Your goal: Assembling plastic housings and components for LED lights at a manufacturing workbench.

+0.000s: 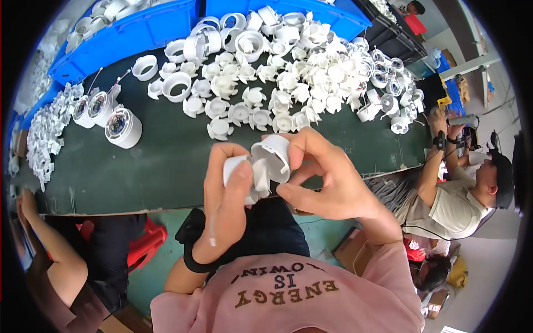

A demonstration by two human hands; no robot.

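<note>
1. Closest to the camera is the pink shirt (288, 299), with both forearms coming up from it.
2. The left hand (227, 188) has its thumb and fingers curled tight around a small white plastic piece (236, 166).
3. The right hand (327, 177) pinches a white ring housing (272, 158) between thumb and fingertips, held right against that piece, just above the near edge of the dark green table (166, 161).
4. A big scatter of white fan-shaped parts (277, 89) covers the far side of the table.
5. 3 assembled round units (123, 126) sit at the left.
6. Blue bins (144, 30) line the back.
7. Another person (461, 194) sits off to the right.
</note>
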